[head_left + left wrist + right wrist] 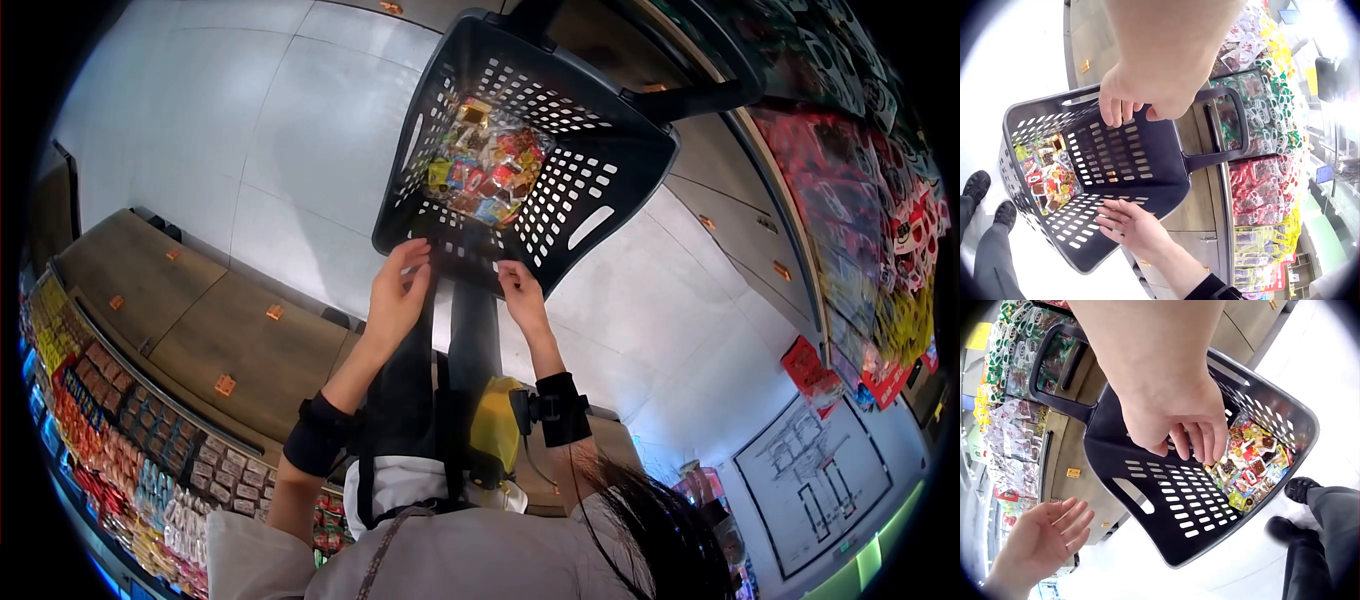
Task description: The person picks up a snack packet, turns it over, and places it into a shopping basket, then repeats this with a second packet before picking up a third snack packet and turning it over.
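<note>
A black basket (600, 150) with slotted walls and a raised handle (700, 98) holds a heap of colourful wrapped packets (490, 165) at its bottom. By the basket's near side are both hands, the left hand (400, 290) with relaxed fingers and the right hand (522, 295) with fingers slightly bent. Neither holds anything. In the left wrist view the left hand (1147, 90) hangs over the basket's opening, and the right hand (1138, 231) is palm up near its rim. The right wrist view has the right hand (1179, 419) above the opening, the left hand (1044, 540) off to one side.
Shelves of bagged snacks (170, 480) run along the lower left, above wooden cabinets (250, 330). More hanging packets (850, 190) line the right side. A framed diagram (815, 485) is at the lower right. The person's shoes (1005, 214) stand on the pale floor beside the basket.
</note>
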